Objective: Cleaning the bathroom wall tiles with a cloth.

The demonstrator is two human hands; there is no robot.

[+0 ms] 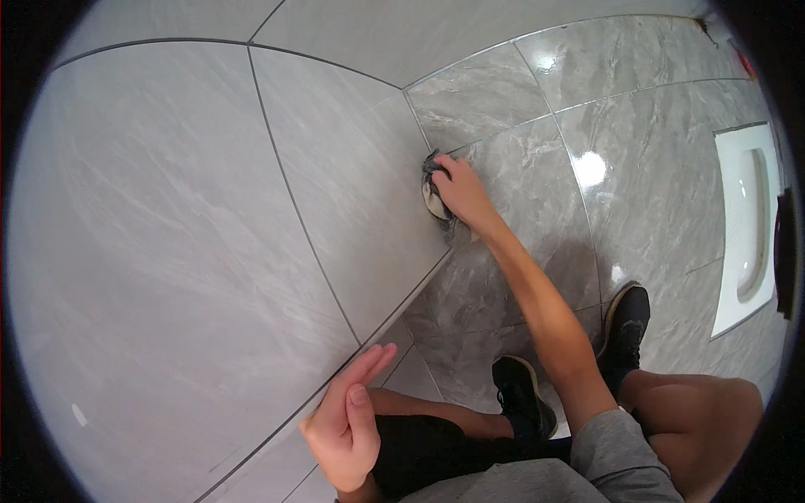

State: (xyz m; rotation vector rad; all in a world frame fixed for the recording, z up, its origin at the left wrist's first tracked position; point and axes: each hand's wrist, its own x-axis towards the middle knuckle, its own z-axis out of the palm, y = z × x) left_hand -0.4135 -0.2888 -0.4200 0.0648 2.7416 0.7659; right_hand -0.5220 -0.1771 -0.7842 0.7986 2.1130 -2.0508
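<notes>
My right hand [466, 193] grips a bunched cloth [434, 202], dark grey with a pale patch. The cloth lies along the seam where the grey tiled wall [339, 170] meets the glossy marbled floor tiles [522, 188], just short of the room's corner. My fingers cover part of the cloth, so its full shape is hidden. Lower down, my left hand [349, 421] is raised beside the wall's lower edge with fingers straight and thumb bent in front of them. Nothing shows in it, and whether it touches the wall I cannot tell.
A white squat toilet pan [745, 226] is set into the floor at the right. My black shoes [629, 314] stand on the tiles between it and the wall. A second tiled wall [402, 38] rises beyond the corner. Bright reflections lie on the floor.
</notes>
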